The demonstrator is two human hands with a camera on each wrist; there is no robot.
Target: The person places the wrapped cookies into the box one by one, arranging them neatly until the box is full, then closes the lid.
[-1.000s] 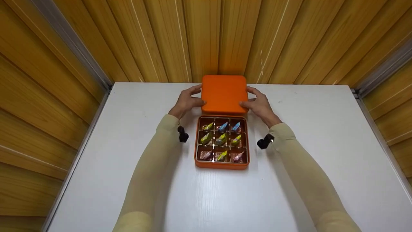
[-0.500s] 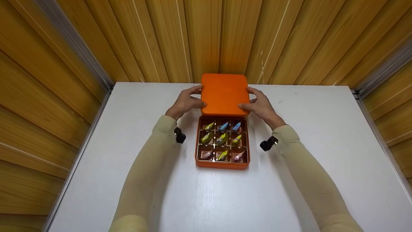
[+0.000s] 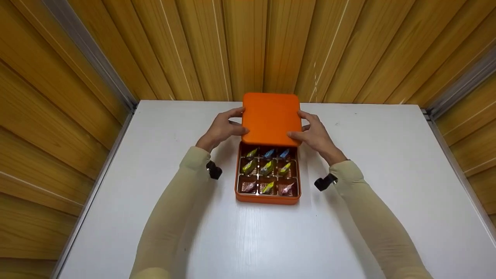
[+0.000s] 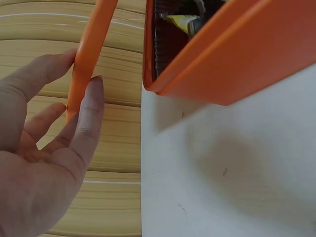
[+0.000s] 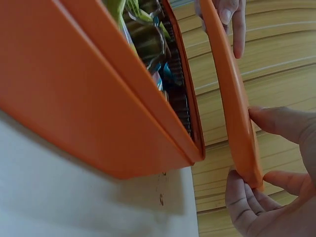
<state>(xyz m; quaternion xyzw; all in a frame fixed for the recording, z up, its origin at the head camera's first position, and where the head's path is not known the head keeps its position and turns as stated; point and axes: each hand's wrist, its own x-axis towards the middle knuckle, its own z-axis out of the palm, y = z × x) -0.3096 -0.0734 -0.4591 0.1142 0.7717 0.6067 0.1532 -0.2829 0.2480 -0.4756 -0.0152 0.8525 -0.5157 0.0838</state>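
An orange square lid (image 3: 271, 118) is held between both hands, raised above the back edge of an orange box (image 3: 267, 199). My left hand (image 3: 221, 127) grips the lid's left side, thumb on top and fingers along the edge. On the opposite side my right hand (image 3: 317, 133) pinches it the same way. In both wrist views a gap shows between the lid and the box rim. Inside the box a divided brown tray holds several wrapped candies (image 3: 267, 167), yellow-green, blue and pink, one per compartment. The lid overlaps the back row in the head view.
The box stands on a white table (image 3: 155, 155) near its middle. Wood-patterned panels (image 3: 248, 46) rise behind the table and along both sides, with grey metal rails (image 3: 93, 58) at the corners. A black wrist camera (image 3: 214, 170) sits on each wrist.
Both hands have brought the lid toward the person, from behind the box to over its back edge, where it now covers part of the back row. The box has stayed put.
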